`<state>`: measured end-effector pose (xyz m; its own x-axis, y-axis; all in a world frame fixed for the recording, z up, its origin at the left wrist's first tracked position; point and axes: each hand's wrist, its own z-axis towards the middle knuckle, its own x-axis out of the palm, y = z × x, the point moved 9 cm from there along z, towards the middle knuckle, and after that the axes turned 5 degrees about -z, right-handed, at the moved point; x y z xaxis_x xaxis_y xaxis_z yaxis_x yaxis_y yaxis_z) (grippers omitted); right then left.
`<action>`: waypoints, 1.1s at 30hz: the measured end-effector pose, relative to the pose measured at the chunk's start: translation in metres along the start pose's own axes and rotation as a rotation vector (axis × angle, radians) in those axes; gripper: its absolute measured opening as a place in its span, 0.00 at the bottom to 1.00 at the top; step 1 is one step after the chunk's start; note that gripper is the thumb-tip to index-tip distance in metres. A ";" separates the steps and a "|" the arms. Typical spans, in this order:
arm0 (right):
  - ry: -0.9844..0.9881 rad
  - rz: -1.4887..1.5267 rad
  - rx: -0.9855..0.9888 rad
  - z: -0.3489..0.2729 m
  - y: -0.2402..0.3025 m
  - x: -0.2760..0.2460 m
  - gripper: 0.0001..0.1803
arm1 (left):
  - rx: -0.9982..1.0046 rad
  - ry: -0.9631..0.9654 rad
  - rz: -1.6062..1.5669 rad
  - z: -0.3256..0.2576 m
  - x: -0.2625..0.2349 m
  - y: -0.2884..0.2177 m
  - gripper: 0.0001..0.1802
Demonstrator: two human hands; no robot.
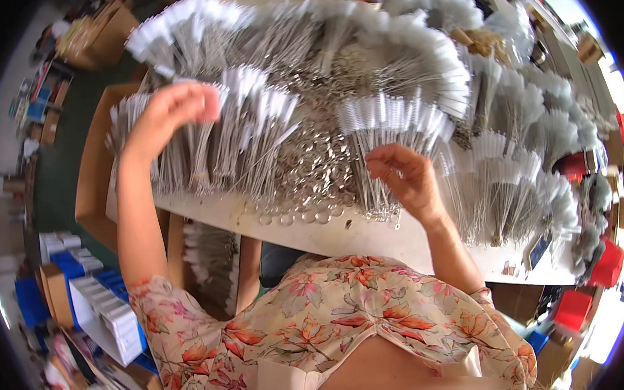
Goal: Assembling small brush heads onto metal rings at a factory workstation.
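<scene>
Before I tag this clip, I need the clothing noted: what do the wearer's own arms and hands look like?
The left sleeve and right sleeve are short, cream, with orange and pink flowers. Forearms are bare. The left hand and right hand are ungloved; no watch shows.

ok so I count one left hand (173, 112) and one right hand (408, 179) above the table (392, 244), one ring heap (310, 168) plus uncountable brushes (255, 85) on it, at least two red bins (573, 310) to its right

A green floor (68, 123) lies left, bright light (614, 84) right.
</scene>
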<state>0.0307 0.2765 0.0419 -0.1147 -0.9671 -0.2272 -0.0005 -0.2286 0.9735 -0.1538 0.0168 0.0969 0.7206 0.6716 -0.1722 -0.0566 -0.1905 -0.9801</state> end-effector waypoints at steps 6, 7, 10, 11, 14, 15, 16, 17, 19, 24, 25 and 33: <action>-0.209 -0.194 -0.003 0.027 0.009 -0.086 0.09 | -0.370 -0.529 1.043 0.161 -0.141 0.047 0.22; -0.223 -0.257 -0.002 0.038 0.010 -0.095 0.09 | -0.418 -0.586 1.291 0.168 -0.149 0.044 0.23; -0.294 -0.373 -0.048 0.074 0.011 -0.118 0.09 | -0.398 -0.652 1.311 0.185 -0.150 0.066 0.18; -0.273 -0.471 -0.095 0.090 0.016 -0.117 0.10 | -0.419 -0.662 1.279 0.187 -0.147 0.071 0.17; -0.217 -0.819 -0.219 0.149 0.025 -0.109 0.10 | -0.329 -0.684 1.240 0.191 -0.154 0.080 0.17; -0.199 -0.917 -0.208 0.175 0.012 -0.107 0.11 | -0.344 -0.692 1.250 0.187 -0.166 0.084 0.17; -0.176 -1.012 -0.202 0.198 0.000 -0.101 0.12 | -0.301 -0.668 1.151 0.183 -0.178 0.087 0.16; -0.164 -1.000 -0.207 0.213 -0.004 -0.094 0.12 | -0.257 -0.639 1.048 0.180 -0.183 0.089 0.14; -0.123 -1.170 0.037 0.238 -0.030 -0.089 0.14 | -0.116 -0.758 0.879 0.166 -0.192 0.083 0.14; -0.206 -1.010 0.082 0.247 -0.064 -0.123 0.14 | 0.203 -0.796 0.365 0.172 -0.073 -0.007 0.14; -0.187 -0.892 0.051 0.250 -0.053 -0.112 0.14 | 0.344 -0.747 0.485 0.176 -0.081 -0.006 0.16; -0.545 -0.218 -0.141 0.193 0.071 -0.192 0.15 | -0.174 -0.417 1.095 0.260 -0.061 0.095 0.20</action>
<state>-0.1391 0.4678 0.1592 -0.6195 -0.7082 -0.3387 0.0460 -0.4634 0.8850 -0.3835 0.1439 -0.0114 0.0639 0.2652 -0.9621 -0.3853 -0.8827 -0.2689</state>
